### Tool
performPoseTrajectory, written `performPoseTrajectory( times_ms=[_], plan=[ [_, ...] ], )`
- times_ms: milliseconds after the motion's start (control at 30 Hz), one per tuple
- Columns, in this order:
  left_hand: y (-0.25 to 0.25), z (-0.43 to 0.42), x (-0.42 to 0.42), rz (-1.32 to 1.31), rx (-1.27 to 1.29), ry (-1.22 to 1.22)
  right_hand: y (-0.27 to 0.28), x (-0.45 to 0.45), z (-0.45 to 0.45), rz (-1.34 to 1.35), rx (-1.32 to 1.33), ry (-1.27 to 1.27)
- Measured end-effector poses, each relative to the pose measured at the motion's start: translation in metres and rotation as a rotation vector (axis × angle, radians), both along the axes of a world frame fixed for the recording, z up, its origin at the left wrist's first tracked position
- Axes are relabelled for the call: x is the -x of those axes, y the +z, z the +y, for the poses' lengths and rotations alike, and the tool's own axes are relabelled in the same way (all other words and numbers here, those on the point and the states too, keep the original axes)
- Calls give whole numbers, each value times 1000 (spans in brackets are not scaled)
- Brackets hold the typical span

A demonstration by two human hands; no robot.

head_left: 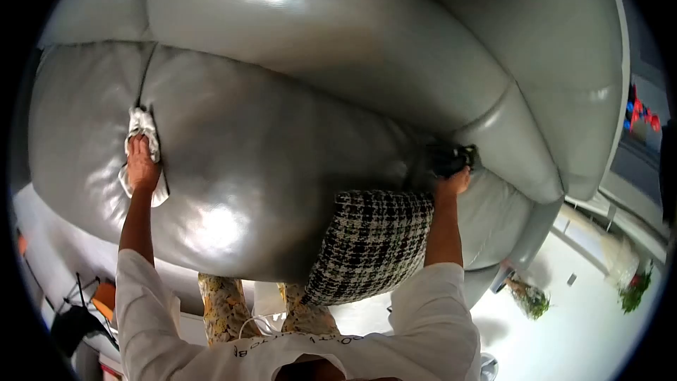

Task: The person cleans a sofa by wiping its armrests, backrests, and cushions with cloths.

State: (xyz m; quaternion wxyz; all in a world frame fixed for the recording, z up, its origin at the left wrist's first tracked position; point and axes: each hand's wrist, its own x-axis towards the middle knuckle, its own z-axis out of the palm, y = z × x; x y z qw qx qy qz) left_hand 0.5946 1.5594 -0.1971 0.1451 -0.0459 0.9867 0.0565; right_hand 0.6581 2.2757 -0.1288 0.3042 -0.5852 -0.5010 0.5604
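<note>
Well, the left hand [142, 166] touches cloth [144, 124] (crumpled).

I'd call this a home, most likely its living room: a big, padded grey sofa [261, 148] with a leathery shine fills most of what's in front of me, and a black-and-white checked cushion [374, 243] shows at its front edge. Off to the right, a leafy bunch [529, 298] and another patch of greenery [636, 289] show against a pale floor [589, 310], homely touches, both of them
</note>
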Motion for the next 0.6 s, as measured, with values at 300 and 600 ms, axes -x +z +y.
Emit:
performPoseTrajectory(
  times_ms=[300,600],
  plan=[
    [-12,-11,-2,-125,70,-4,-24,155,-219,2,-331,181],
    [3,-15,3,-80,-124,-41,-45,207,-499,-120,-989,774]
  ],
)
